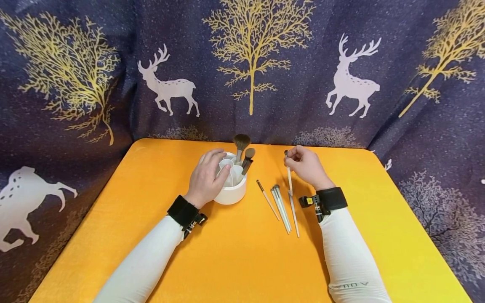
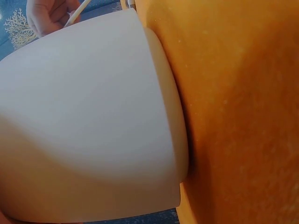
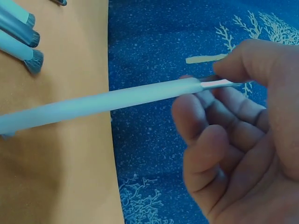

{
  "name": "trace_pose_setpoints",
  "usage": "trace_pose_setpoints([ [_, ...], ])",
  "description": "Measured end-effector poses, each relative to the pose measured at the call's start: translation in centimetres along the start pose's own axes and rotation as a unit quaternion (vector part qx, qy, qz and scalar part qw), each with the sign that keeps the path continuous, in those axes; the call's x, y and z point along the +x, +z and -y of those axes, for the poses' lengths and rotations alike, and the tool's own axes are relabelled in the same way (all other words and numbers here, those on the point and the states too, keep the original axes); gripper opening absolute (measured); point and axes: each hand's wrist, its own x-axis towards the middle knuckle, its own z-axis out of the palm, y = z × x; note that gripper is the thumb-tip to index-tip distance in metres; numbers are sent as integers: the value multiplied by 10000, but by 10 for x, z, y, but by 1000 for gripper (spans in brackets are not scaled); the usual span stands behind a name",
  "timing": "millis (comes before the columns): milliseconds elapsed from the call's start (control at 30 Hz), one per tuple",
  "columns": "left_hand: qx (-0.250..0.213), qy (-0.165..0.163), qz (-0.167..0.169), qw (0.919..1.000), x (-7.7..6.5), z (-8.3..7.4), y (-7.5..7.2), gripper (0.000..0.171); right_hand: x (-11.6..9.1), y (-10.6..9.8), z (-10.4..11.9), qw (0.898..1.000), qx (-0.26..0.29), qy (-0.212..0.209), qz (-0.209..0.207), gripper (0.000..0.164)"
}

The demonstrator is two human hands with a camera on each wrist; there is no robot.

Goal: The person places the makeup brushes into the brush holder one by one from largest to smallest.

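A round white brush holder with inner compartments stands on the table, two large makeup brushes and a smaller dark-ended one leaning in its right part. My left hand grips its left side, thumb over the near rim; in the left wrist view the holder's wall hides most of the fingers. To the right, my right hand pinches a slim pale-handled makeup brush near its metal collar. This brush points handle-down above the table, its bristles hidden by the fingers in the right wrist view.
Between the hands, several pale makeup brushes lie side by side on the orange table. A thin brush lies left of them, and another brush lies just below the held one. A dark patterned curtain hangs behind the table.
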Motion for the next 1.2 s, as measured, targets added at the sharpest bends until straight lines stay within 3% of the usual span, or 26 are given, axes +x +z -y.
trace_pose_setpoints([
  [633,11,25,-6,10000,-1,2,0,54,-4,2,13,9928,147,-783,-891,17],
  [1200,-11,49,-50,10000,-1,0,1,53,-6,1,26,9727,270,-1455,-1790,16],
])
